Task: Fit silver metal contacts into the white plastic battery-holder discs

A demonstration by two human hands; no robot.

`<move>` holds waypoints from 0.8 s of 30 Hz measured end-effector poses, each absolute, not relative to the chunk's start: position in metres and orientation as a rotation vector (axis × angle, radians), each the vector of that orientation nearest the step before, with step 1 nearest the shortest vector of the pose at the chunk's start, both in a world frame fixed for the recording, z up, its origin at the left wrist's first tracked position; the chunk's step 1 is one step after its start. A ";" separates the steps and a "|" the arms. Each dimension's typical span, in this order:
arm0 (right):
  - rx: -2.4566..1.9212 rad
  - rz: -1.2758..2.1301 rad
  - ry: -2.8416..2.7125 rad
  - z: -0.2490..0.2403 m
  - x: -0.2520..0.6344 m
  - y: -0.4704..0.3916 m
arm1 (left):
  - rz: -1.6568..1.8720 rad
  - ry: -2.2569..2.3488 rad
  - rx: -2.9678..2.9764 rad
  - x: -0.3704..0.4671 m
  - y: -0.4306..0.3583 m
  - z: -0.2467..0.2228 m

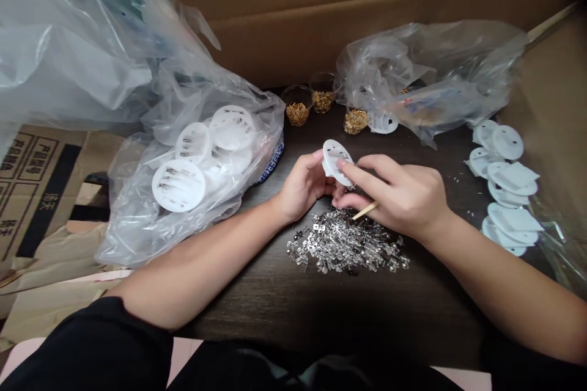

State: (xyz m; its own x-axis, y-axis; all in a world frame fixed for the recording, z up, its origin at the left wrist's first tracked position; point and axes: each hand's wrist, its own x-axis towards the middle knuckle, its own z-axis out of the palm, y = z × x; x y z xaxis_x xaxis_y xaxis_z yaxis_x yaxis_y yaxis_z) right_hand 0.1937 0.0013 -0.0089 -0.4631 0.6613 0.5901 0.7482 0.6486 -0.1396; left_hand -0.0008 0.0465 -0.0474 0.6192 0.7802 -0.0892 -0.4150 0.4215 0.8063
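Observation:
A round white plastic disc (336,159) with small holes is held tilted on edge by my left hand (306,186), its fingers closed at the rim. My right hand (403,195) touches the disc's face with its index fingertip. A thin wooden stick (365,211) sticks out from under the right hand's curled fingers. Just below both hands lies a loose heap of small silvery metal clips (348,244). Whether the right fingertips also pinch a metal clip is too small to tell.
Clear cups of brass pins (298,113) stand behind my hands. White discs with metal strips (178,186) lie on a plastic bag (132,208) at left. More white discs (511,226) are stacked at right near another plastic bag (435,79). Cardboard walls (298,30) enclose the dark table (257,293).

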 end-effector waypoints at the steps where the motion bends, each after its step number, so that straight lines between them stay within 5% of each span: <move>1: -1.069 0.010 -2.120 0.000 0.191 0.002 | 0.800 0.520 0.842 0.000 0.046 -0.047; 5: -1.021 0.349 -1.596 0.038 0.178 0.016 | 0.775 0.549 0.872 0.000 0.046 -0.046; 9: -0.973 1.057 -1.170 0.050 0.159 0.040 | 0.756 0.559 0.886 -0.004 0.046 -0.045; 24: -1.100 0.965 -1.456 0.007 0.146 0.053 | 0.737 0.412 0.943 -0.009 0.049 -0.054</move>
State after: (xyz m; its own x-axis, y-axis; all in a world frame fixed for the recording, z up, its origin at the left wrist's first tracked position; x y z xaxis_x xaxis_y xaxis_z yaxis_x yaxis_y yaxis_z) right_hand 0.1465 0.0528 0.0072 -0.0557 0.9656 0.2539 0.1423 0.2593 -0.9552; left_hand -0.0089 0.0488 -0.0541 0.6886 0.7251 -0.0074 -0.3855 0.3747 0.8432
